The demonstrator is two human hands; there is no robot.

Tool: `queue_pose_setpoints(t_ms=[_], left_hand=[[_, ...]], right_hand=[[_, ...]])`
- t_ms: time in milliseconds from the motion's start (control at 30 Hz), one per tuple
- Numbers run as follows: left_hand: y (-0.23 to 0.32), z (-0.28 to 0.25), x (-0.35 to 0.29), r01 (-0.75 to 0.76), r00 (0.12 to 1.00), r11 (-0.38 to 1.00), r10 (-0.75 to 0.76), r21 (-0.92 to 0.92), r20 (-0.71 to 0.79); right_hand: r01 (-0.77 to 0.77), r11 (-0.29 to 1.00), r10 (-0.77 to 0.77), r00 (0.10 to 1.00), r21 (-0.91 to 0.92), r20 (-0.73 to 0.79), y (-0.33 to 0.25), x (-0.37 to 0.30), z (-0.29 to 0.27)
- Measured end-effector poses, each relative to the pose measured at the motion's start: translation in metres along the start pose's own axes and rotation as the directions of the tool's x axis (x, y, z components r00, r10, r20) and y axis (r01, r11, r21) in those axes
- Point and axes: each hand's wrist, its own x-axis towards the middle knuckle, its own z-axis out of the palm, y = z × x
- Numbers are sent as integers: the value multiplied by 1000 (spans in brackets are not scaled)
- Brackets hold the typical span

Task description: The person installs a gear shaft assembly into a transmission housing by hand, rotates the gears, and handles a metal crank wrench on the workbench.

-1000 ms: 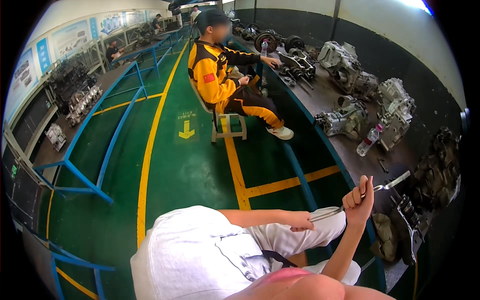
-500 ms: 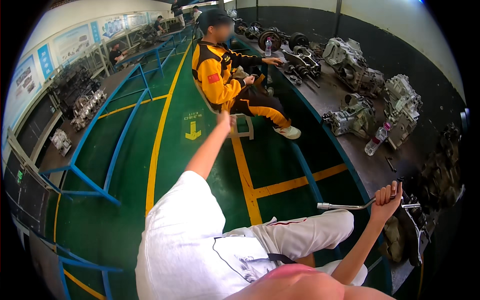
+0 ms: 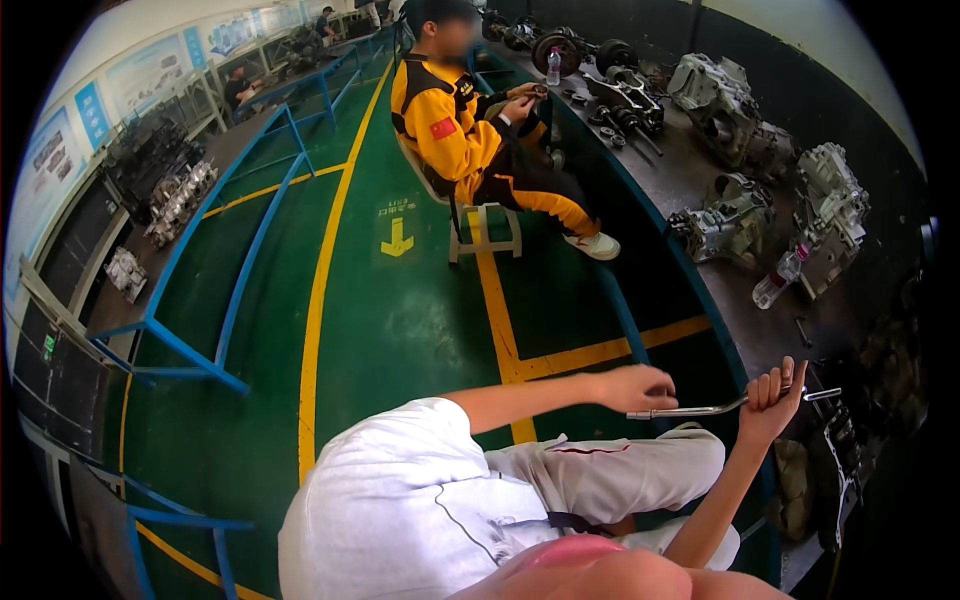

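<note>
My right hand [image 3: 768,403] is closed round a bent chrome socket wrench [image 3: 700,410], near the wrench's cross-bar end. The wrench's socket end points left over my knee. Just above that end is my left hand [image 3: 637,387], its fingers loosely bent and slightly blurred, with nothing visible in it. Under my right hand, dark metal engine parts [image 3: 840,450] lie at the edge of the workbench [image 3: 725,290].
A co-worker in a yellow and black jacket [image 3: 440,125] sits ahead on a stool [image 3: 485,235], both hands on a small part. Gearbox housings [image 3: 735,215], a water bottle [image 3: 780,277] and a small tool [image 3: 803,332] are on the bench. Blue-framed tables [image 3: 190,350] stand left.
My left hand has come back from the co-worker's side to the wrench's socket end. The co-worker's hand has left the bench, and both hands now meet at a small part.
</note>
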Motion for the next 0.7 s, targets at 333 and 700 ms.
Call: queue_pose_setpoints(t_ms=[333, 700], left_hand=[[9, 35, -19, 95, 988, 994, -101, -56, -115], [4, 37, -12, 159, 984, 957, -135, -241, 113]], right_hand=[[42, 999, -42, 997, 5, -59, -20, 5, -6], [-2, 1000, 3, 994, 9, -105, -26, 15, -9]])
